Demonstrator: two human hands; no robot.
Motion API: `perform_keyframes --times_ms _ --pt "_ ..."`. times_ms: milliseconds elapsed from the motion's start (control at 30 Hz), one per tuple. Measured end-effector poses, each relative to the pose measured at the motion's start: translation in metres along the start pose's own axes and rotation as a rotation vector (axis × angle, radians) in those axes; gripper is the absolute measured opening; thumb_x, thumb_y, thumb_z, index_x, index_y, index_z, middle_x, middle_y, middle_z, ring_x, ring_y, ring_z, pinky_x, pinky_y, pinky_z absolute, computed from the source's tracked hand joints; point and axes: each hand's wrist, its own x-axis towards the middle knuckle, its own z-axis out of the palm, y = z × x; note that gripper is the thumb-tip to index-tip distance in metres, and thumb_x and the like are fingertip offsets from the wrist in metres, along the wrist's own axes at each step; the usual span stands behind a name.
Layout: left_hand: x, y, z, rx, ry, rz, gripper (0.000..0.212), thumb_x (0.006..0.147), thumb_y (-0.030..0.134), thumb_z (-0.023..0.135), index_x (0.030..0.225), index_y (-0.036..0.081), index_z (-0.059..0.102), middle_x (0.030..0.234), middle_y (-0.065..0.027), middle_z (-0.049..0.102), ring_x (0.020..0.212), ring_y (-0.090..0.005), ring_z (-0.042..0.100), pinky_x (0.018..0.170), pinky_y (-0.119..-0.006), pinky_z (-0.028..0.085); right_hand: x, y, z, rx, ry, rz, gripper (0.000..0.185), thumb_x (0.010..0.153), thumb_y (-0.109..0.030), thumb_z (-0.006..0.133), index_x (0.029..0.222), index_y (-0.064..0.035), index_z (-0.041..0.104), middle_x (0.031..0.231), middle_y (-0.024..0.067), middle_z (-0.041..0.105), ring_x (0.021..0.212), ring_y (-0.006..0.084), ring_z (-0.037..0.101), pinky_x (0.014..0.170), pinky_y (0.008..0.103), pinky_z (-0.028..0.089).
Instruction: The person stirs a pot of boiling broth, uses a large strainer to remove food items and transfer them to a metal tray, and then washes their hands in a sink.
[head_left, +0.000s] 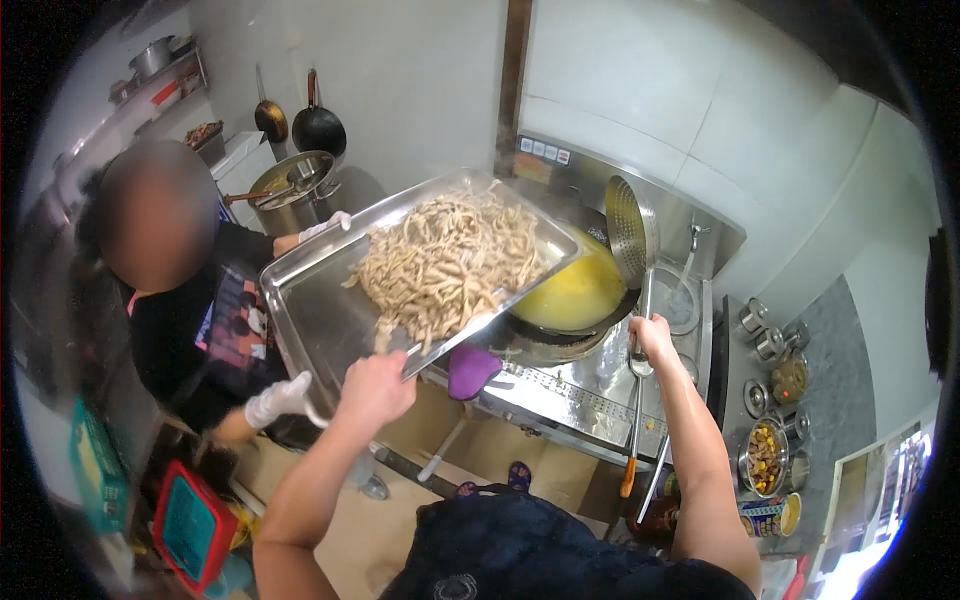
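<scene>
A metal tray (315, 360) heaped with cooked strips, perhaps meat (450, 262), is tilted in the air. My left hand (379, 390) grips its near rim. A co-worker's gloved hands (279, 401) hold the same tray from the left. In my right hand (651, 337) is the handle of a perforated strainer ladle (628, 229), its bowl raised over the right side of a wok (592, 326). Yellow liquid (577, 289) fills the wok, partly hidden behind the tray. Below my right hand, a ladle with a wooden handle (628, 476) rests on the steel stove (585, 397).
A purple cloth (474, 371) lies at the stove's front edge. The co-worker (202, 322) stands at left, near a large pot (292, 210). Metal containers (763, 457) line the right counter. A tap (697, 232) runs behind the stove; a red basket (196, 525) stands lower left.
</scene>
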Motion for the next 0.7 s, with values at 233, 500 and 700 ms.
perform_keyframes --times_ms 233,500,700 --pt "-0.005 -0.012 -0.016 0.001 -0.050 -0.018 0.019 0.078 0.022 0.065 0.078 0.005 0.056 0.077 -0.0207 0.064 0.073 -0.0443 0.064 0.068 -0.052 0.052 0.065 -0.002 0.007 0.115 -0.305 0.276 0.009 0.074 -0.009 0.061 0.074 -0.0009 0.059 0.058 0.0072 0.055 0.047 0.0201 0.055 0.045 0.0344 0.045" --pt "-0.006 -0.013 -0.022 0.137 -0.068 0.015 0.014 0.074 0.016 0.066 0.073 0.004 0.057 0.072 -0.0200 0.060 0.071 -0.0432 0.060 0.063 -0.052 0.048 0.141 -0.006 0.034 0.779 -0.768 0.781 0.016 0.079 -0.014 0.060 0.065 -0.0085 0.054 0.058 -0.0001 0.056 0.049 0.0123 0.056 0.046 0.0247 0.049" --pt "-0.018 -0.033 -0.027 0.232 -0.054 0.125 0.017 0.069 0.018 0.064 0.072 0.007 0.052 0.070 -0.0151 0.056 0.068 -0.0389 0.057 0.058 -0.049 0.047 0.148 -0.041 0.048 1.080 -0.786 0.884 0.014 0.079 -0.017 0.058 0.068 -0.0093 0.053 0.058 -0.0021 0.054 0.048 0.0111 0.053 0.044 0.0243 0.044"
